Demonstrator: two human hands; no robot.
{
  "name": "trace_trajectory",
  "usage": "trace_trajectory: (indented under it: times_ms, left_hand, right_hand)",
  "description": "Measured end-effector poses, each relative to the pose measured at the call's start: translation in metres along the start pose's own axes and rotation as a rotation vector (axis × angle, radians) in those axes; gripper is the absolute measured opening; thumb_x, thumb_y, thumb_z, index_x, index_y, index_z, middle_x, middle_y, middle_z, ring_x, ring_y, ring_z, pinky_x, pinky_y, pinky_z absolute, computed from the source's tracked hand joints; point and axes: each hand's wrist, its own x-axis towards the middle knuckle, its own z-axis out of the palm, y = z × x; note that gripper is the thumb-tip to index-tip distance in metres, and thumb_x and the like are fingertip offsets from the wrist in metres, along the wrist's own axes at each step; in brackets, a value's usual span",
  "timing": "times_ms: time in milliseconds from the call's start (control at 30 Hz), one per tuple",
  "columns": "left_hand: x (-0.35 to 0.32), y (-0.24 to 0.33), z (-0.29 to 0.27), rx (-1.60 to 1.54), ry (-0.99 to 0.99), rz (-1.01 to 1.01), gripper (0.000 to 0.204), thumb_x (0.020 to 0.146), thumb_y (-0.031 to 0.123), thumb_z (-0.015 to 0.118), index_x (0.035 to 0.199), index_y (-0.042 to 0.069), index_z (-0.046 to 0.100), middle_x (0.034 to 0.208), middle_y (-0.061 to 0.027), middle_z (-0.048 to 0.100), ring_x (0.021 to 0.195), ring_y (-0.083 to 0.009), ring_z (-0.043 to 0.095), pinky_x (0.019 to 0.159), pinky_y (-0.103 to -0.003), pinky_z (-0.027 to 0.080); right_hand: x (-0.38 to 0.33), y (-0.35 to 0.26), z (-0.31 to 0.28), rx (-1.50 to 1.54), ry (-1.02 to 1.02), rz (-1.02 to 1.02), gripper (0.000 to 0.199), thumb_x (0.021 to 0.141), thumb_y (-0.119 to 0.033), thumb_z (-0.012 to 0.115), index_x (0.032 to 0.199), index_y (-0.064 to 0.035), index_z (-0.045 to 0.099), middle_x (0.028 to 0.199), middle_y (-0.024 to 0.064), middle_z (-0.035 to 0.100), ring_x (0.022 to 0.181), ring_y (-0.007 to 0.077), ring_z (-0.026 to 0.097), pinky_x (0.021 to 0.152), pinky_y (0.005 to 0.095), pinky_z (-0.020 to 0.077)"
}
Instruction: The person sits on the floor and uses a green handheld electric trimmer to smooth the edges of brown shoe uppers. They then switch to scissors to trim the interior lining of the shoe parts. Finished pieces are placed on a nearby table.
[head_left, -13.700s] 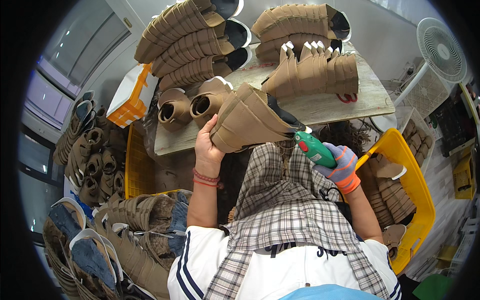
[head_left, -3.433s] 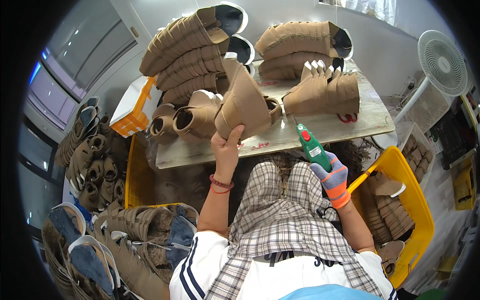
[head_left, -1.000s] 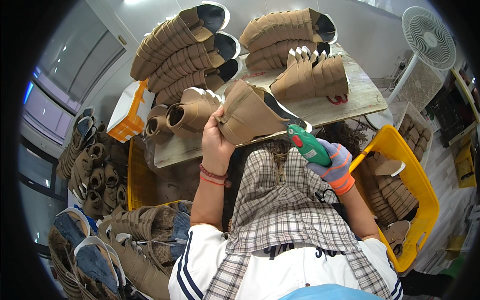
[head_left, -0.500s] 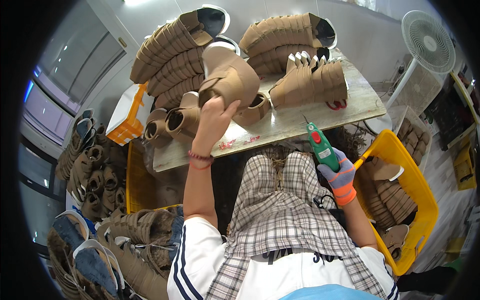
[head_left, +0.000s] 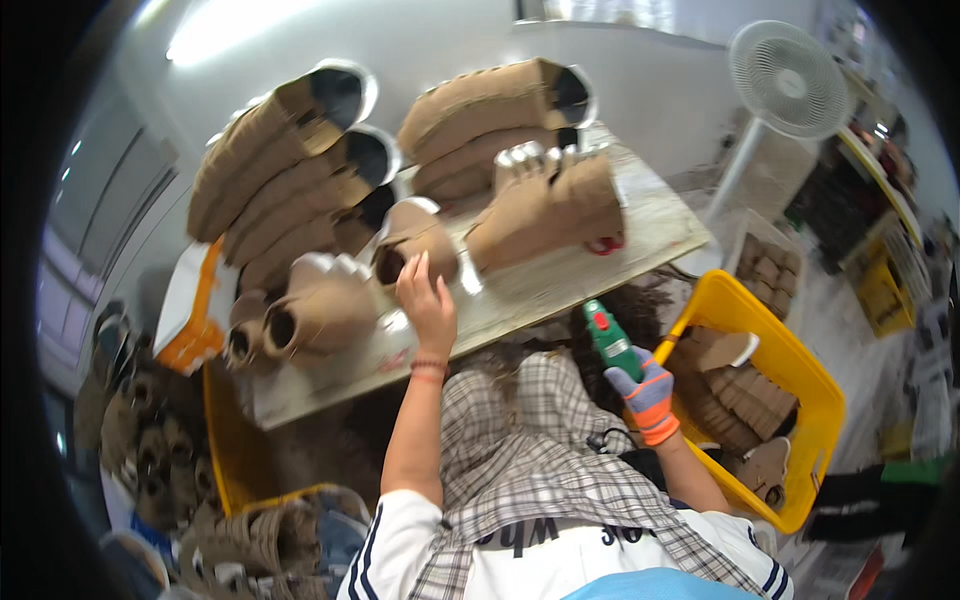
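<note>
Tan shoe uppers (head_left: 428, 230), some edged white, show at eleven o'clock. Just past three, the power tool (head_left: 613, 345) is green with a red button (head_left: 601, 321). At four, the work glove (head_left: 646, 398) is lilac-grey, banded in orange — the basket (head_left: 815, 400) bright yellow. At six, the whitish apron (head_left: 520, 455) wears dark plaid.

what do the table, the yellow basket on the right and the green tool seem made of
Table: perhaps wood or laminate, pale and streaky with a bright glint; blur leaves it open. Basket: probably plastic, smooth and evenly yellow. Tool: likely plastic, with a smooth green casing.
</note>
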Motion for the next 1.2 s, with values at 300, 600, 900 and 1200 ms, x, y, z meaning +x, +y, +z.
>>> trace_trajectory:
  times_ms: [300, 600, 900, 1200]
  left_hand:
    - [0.005, 0.012, 0.034, 0.321, -0.099, 0.082, 0.053, 0.087, 0.009, 0.057, 0.137, 0.005, 0.039, 0.146, -0.0089, 0.035, 0.138, -0.0240, 0.027, 0.114, -0.047, 0.011]
    - [-0.008, -0.050, 0.080, 0.118, -0.208, 0.174, 0.047, 0.089, 0.010, 0.053, 0.134, -0.001, 0.042, 0.139, -0.0156, 0.042, 0.133, -0.0293, 0.033, 0.113, -0.046, 0.020]
    - [-0.031, -0.029, 0.110, -0.932, -0.118, -0.849, 0.051, 0.078, 0.021, 0.074, 0.117, -0.004, 0.052, 0.112, -0.0086, 0.056, 0.100, -0.0170, 0.053, 0.088, -0.030, 0.042]
    - [0.005, 0.001, 0.094, -0.681, -0.662, -0.418, 0.035, 0.082, 0.021, 0.069, 0.107, -0.003, 0.062, 0.096, -0.0054, 0.067, 0.086, -0.0129, 0.057, 0.082, -0.029, 0.045]
  right_hand:
    - [-0.003, 0.005, -0.014, -0.116, -0.045, 0.205, 0.060, 0.074, -0.049, 0.073, 0.114, -0.0057, 0.061, 0.094, 0.0124, 0.068, 0.085, 0.0197, 0.066, 0.076, 0.0303, 0.0502]
    - [-0.005, 0.011, -0.015, -0.202, 0.026, 0.222, 0.061, 0.073, -0.055, 0.070, 0.112, -0.0095, 0.062, 0.092, 0.0112, 0.068, 0.085, 0.0242, 0.066, 0.076, 0.0314, 0.0509]
    - [-0.016, 0.024, -0.002, -0.017, 0.060, 0.224, 0.046, 0.073, -0.030, 0.079, 0.105, -0.0009, 0.063, 0.082, 0.0072, 0.067, 0.073, 0.0130, 0.061, 0.067, 0.0285, 0.0491]
    - [0.000, 0.069, -0.007, 0.124, -0.004, 0.175, 0.041, 0.076, -0.023, 0.077, 0.106, 0.0014, 0.062, 0.082, 0.0034, 0.065, 0.072, 0.0088, 0.058, 0.065, 0.0251, 0.0479]
